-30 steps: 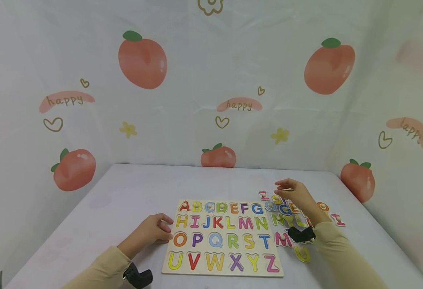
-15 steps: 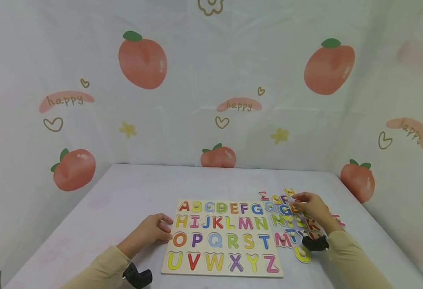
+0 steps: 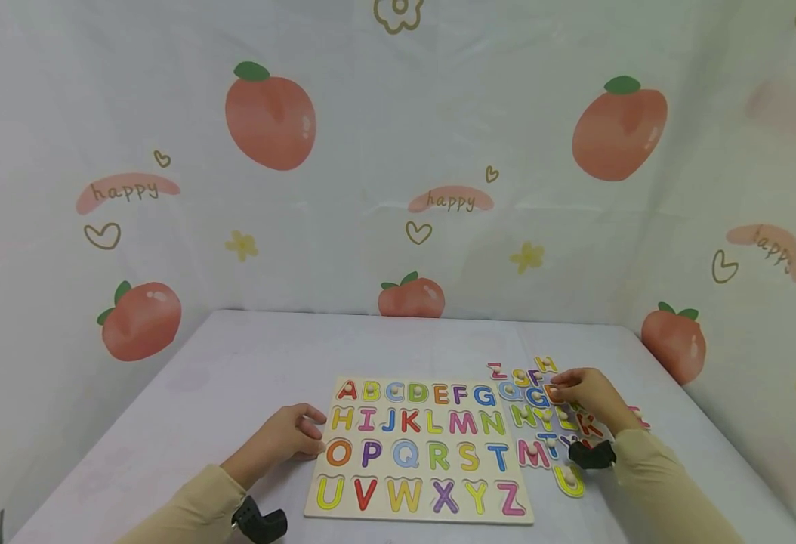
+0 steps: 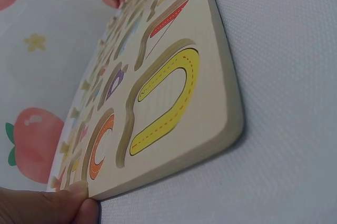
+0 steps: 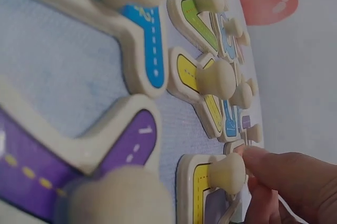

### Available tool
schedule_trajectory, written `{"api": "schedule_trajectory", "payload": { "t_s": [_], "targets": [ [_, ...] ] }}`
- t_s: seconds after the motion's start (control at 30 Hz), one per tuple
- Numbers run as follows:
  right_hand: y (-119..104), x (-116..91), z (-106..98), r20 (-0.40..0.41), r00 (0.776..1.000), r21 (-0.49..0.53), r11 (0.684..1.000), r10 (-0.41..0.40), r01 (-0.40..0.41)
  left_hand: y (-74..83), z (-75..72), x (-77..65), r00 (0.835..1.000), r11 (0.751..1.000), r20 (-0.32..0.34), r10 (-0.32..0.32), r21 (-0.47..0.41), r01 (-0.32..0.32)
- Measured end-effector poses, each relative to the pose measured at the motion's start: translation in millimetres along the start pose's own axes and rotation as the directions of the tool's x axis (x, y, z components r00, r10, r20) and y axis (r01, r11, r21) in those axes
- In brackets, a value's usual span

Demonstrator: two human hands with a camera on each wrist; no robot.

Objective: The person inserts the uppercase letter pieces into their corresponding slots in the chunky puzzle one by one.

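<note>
A wooden alphabet puzzle board (image 3: 418,520) lies on the table, its printed letters in four rows, with knobbed pieces sitting in A to D. My left hand (image 3: 288,434) pinches the board's left edge; the left wrist view has the thumb (image 4: 63,200) on top at the edge. To the right of the board, my right hand (image 3: 591,394) pinches the orange E piece (image 3: 552,394) among the loose letters. Its thumb and fingers hide most of that piece in the right wrist view, just behind the knob of the yellow L piece (image 5: 200,182).
Loose knobbed letters crowd the board's right side, among them a pink M (image 3: 532,453), a yellow U (image 3: 568,481), a blue G (image 3: 536,396) and a yellow H (image 3: 545,364). A pink Z (image 3: 496,370) lies by the far right corner. A fruit-printed curtain (image 3: 344,227) stands behind the table.
My right hand has moved right and down from above the far letters onto the orange E piece, staying there over the last half second. My left hand keeps its place on the board.
</note>
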State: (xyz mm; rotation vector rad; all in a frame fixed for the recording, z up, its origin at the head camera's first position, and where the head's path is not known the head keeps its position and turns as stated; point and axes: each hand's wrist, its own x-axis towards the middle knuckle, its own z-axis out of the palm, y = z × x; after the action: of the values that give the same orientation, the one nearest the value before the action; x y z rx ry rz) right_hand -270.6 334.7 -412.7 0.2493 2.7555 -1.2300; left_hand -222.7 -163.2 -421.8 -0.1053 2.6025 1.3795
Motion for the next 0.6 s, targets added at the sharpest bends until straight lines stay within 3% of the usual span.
{"api": "schedule_trajectory", "payload": {
  "t_s": [0.6],
  "targets": [
    [-6.4, 2.5, -4.0, 0.037, 0.999, -0.075, 0.997, 0.000, 0.003, 2.8, -0.4, -3.1, 1.000, 1.000, -0.004, 0.011, -0.004, -0.011]
  ]
}}
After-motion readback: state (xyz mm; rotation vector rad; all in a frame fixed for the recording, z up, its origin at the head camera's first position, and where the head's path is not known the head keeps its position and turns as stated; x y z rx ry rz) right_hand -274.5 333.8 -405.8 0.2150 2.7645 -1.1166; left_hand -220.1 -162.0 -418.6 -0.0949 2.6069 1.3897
